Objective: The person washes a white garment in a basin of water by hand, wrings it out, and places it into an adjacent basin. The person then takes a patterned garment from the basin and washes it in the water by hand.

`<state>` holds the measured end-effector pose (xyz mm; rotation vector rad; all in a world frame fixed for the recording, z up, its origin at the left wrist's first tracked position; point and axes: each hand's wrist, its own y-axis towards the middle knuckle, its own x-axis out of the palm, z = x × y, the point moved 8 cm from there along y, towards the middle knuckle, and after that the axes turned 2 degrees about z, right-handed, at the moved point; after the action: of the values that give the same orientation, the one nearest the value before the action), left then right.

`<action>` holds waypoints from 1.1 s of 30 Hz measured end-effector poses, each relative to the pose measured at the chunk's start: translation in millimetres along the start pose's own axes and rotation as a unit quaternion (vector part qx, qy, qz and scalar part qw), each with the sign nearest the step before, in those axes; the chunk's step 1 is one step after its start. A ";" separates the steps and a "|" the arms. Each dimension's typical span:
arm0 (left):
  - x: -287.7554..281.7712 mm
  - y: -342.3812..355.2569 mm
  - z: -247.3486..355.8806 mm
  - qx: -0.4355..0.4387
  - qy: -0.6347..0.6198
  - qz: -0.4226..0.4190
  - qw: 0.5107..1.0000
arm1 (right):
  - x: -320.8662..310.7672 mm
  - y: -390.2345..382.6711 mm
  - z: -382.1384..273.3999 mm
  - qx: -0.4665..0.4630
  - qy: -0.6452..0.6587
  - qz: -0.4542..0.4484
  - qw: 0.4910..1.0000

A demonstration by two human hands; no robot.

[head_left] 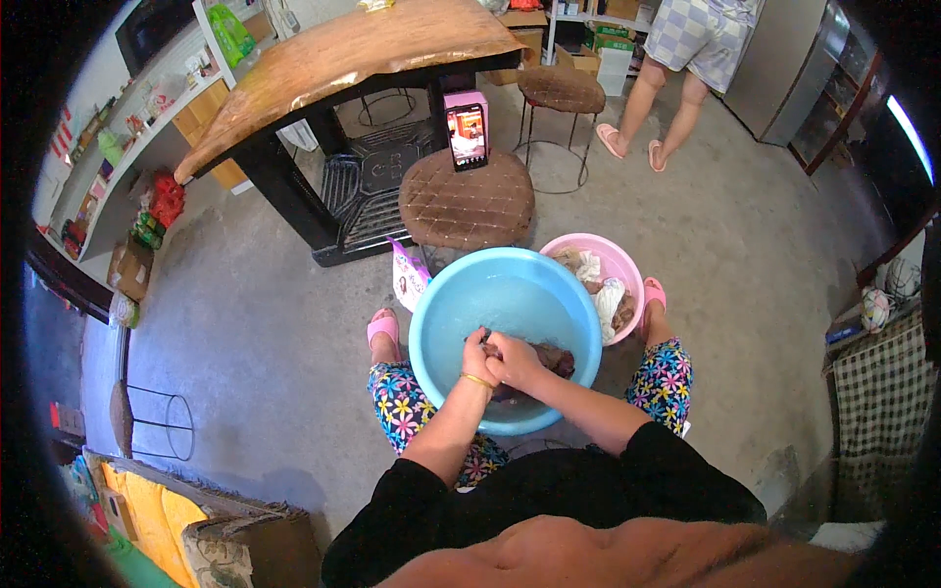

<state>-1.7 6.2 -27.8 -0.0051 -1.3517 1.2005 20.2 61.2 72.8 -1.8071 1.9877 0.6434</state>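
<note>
A blue plastic basin (461, 299) with water stands on the floor between my knees. Both my hands are pressed together over its near side. My left hand (477, 358), with a gold bangle at the wrist, and my right hand (514, 360) are closed on a dark wet cloth (556, 360) that lies partly in the water. A smaller pink basin (627, 267) sits just behind and to the right, holding several wrung pieces of laundry.
A round brown stool (467, 204) in front carries a propped phone (468, 136) with a lit screen. Behind it stand a black-legged wooden table (343, 59) and a second stool (562, 90). Another person in pink slippers (627, 142) stands at the back. A pink packet (406, 277) lies left of the basin.
</note>
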 end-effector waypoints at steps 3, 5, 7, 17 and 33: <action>11.3 -14.0 0.9 -0.008 0.073 0.004 0.997 | -7.3 -5.1 -20.0 -0.034 0.050 -0.015 0.998; 16.8 -27.3 5.6 0.021 0.132 0.037 0.990 | -5.9 -8.0 -38.9 -0.046 -0.018 -0.050 0.998; 17.1 -24.7 5.4 0.027 0.120 0.032 0.992 | -8.9 -8.0 -51.5 -0.102 -0.012 0.025 0.994; 16.1 -10.2 6.3 0.046 0.017 0.011 0.999 | -8.8 37.1 -5.5 -0.040 -0.177 0.079 0.980; 27.7 -21.0 15.4 0.076 -0.004 -0.015 0.997 | 3.4 16.5 22.1 0.042 -0.356 -0.175 0.917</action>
<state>-5.9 5.2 10.0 0.1284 -1.2613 1.2753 2.8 72.1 54.1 -1.5135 1.1619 0.9127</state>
